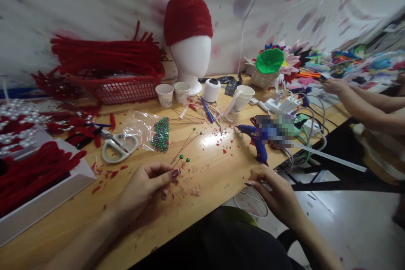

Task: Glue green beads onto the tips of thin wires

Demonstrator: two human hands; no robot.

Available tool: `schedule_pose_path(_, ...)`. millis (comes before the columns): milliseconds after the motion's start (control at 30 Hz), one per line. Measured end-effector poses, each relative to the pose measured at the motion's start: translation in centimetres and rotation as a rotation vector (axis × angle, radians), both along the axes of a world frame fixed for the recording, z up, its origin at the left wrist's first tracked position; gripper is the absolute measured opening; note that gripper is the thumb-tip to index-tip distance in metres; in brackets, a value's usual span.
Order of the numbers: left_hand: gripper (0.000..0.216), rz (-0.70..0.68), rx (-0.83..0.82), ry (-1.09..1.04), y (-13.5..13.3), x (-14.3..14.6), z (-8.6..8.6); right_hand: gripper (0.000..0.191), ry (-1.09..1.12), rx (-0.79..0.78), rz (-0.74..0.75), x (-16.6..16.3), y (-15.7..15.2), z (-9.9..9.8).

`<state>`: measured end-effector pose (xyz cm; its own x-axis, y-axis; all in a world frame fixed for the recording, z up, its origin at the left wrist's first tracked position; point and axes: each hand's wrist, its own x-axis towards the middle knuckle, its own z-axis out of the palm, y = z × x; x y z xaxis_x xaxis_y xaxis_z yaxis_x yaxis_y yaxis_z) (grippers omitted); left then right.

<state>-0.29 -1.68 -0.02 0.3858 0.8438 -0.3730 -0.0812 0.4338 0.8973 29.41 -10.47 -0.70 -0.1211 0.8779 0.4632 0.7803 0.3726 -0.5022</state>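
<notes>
My left hand [148, 183] pinches thin stems tipped with green beads [181, 157] between thumb and fingertips, just above the wooden table. My right hand [274, 187] is at the table's front edge, its fingers curled and pressed together; whatever they hold, if anything, I cannot make out. Just beyond it lies a blue glue gun [261, 147] with a clear glue stick [330, 158] sticking out behind. Two more bead-tipped stems [190, 139] rest on the table past my left hand. A clear plastic bag [161, 134] of green and red beads lies nearby, beside white-handled scissors [119, 148].
Behind stand a red basket [126, 89] of fuzzy red stems, paper cups [164, 95], a thread spool [211, 90] and a white mannequin head [191, 57] in a red cap. Cables and a power strip [280, 103] lie right, near another person's arms [357, 101].
</notes>
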Motion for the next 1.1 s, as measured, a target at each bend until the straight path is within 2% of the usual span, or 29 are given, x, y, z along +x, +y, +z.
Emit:
schedule_pose_path(67, 0.023, 0.008, 0.016, 0.022, -0.1, 0.0, 0.0, 0.012, 0.029, 0.017, 0.021, -1.5, 1.0, 1.2)
schedule_pose_path(167, 0.023, 0.053, 0.032, 0.037, -0.2, 0.0, -0.1, 0.01, 0.081, 0.066, 0.14, -4.9, 3.1, 2.2)
schedule_pose_path(267, 0.023, 0.114, 0.031, 0.021, -0.3, -0.1, -0.1, 0.008, 0.133, 0.142, 0.224, -8.2, 5.1, 1.9)
schedule_pose_path(367, 0.022, 0.164, 0.044, 0.013, -0.2, -0.1, 0.0, 0.008, 0.155, 0.234, 0.242, -10.1, 6.3, 1.2)
schedule_pose_path(733, 0.021, 0.206, 0.043, 0.065, -0.3, 0.2, 0.8, 0.014, 0.107, 0.346, 0.173, -11.2, 7.5, 0.2)
schedule_pose_path(1100, 0.018, 0.209, 0.073, 0.097, -0.4, 0.1, 0.8, 0.011, -0.031, 0.293, 0.09, -11.3, 7.5, 0.4)
